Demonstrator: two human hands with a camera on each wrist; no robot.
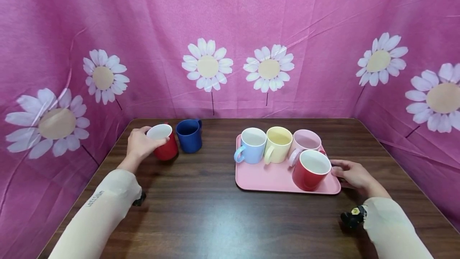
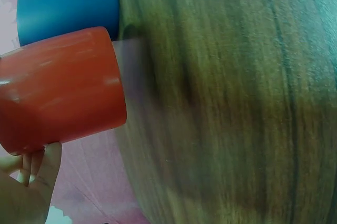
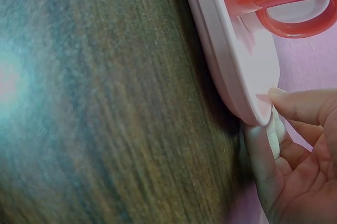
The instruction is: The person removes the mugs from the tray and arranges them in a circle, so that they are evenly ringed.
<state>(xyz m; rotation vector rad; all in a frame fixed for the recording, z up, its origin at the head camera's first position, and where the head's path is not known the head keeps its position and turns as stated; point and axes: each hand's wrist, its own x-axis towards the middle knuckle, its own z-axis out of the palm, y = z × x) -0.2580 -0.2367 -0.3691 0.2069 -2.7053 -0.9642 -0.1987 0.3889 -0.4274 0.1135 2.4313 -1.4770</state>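
Observation:
At the table's left side my left hand (image 1: 141, 144) grips a red mug (image 1: 167, 151) with a white inside, its thumb across the near side of the rim. A dark blue mug (image 1: 189, 136) stands just right of it. My right hand (image 1: 353, 175) pinches the right edge of a pink tray (image 1: 266, 179); in the right wrist view the thumb (image 3: 295, 103) lies over the rim with fingers below. On the tray stand a light blue mug (image 1: 253, 149), a yellow mug (image 1: 278, 147), a pink mug (image 1: 305, 141) and, nearest that hand, another red mug (image 1: 309, 177).
The brown wooden table (image 1: 201, 211) fills the lower view. A pink cloth (image 1: 230, 19) printed with white daisies hangs behind it and along both sides. Bare wood lies between the blue mug and the tray.

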